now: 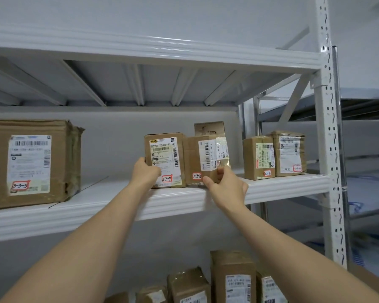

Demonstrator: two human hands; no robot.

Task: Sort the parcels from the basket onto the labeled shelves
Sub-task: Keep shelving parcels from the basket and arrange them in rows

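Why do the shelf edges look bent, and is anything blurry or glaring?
Head view: the wide lens bows the shelf edge; light is even and soft, without harsh glare; small print on the box the left hand grips is fuzzy; the right hand looks sharp.

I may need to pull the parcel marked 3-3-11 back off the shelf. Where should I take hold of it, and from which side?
Hedged: grip the 3-3-11 parcel across its top and bottom near the front face, coming straight in from the shelf's open front. Its right side sits close against the neighbouring parcel, leaving little finger room there, while its left side and top are free.
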